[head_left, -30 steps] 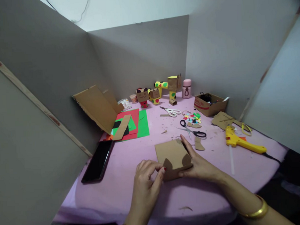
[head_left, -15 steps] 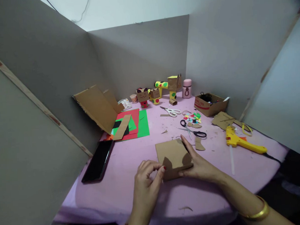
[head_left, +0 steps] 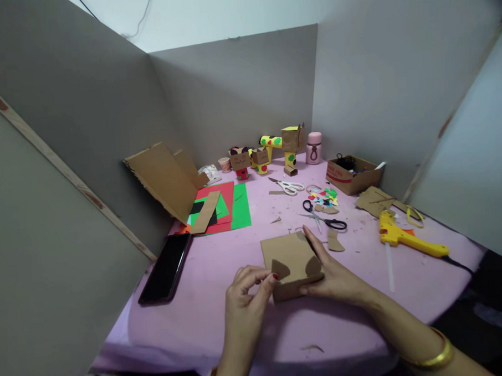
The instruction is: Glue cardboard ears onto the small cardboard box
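A small brown cardboard box (head_left: 288, 254) lies on the pink table (head_left: 223, 316) in front of me. My right hand (head_left: 332, 273) grips its right side, index finger stretched along the edge, over a rounded cardboard ear (head_left: 313, 266). My left hand (head_left: 246, 294) pinches a second cardboard ear (head_left: 279, 269) against the box's near left corner with thumb and fingertips.
A black phone (head_left: 164, 267) lies at the left. Coloured paper sheets (head_left: 224, 207) and leaning cardboard (head_left: 161, 179) sit behind it. Two scissors (head_left: 324, 220), paper scraps, a yellow glue gun (head_left: 407, 240), a cardboard tray (head_left: 352, 174) and small box figures (head_left: 260, 154) fill the far side.
The left ear piece has tilted and shifted slightly on the box under my left fingers. My right hand has stayed on the box.
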Demonstrator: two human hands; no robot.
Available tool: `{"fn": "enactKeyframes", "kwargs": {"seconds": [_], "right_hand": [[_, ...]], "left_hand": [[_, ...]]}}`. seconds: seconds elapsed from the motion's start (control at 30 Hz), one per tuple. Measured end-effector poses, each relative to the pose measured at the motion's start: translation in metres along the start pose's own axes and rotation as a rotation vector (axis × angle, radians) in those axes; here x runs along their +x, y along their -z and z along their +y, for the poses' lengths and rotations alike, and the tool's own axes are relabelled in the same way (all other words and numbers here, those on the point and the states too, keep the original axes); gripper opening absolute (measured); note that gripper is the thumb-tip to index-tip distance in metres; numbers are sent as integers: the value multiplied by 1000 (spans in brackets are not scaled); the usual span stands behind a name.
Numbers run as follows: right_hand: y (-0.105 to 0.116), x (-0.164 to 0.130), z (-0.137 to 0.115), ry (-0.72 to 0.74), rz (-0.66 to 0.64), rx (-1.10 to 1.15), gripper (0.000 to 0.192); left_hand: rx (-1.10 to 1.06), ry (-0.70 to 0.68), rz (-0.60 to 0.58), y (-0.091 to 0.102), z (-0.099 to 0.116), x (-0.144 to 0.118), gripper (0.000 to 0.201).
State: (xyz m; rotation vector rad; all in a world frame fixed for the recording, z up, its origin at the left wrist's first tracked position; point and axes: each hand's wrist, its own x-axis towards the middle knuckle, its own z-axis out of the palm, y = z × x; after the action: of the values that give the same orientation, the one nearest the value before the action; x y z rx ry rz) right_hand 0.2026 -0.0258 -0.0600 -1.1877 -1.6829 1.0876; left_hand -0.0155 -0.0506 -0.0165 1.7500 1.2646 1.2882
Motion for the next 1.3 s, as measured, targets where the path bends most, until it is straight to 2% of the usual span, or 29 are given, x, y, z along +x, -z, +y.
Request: {"fn": "enactKeyframes", "kwargs": {"seconds": [0.3, 0.83, 1.3], "right_hand": [[-1, 0, -3, -12, -10, -15, 130], [0, -1, -7, -20, -3, -53, 131], [0, 0, -6, -21, -3, -28, 133]], "left_hand": [[138, -103, -40, 2, -4, -2, 15], [381, -201, -67, 10, 8, -2, 15], [502, -243, -90, 12, 15, 0, 14]]}}
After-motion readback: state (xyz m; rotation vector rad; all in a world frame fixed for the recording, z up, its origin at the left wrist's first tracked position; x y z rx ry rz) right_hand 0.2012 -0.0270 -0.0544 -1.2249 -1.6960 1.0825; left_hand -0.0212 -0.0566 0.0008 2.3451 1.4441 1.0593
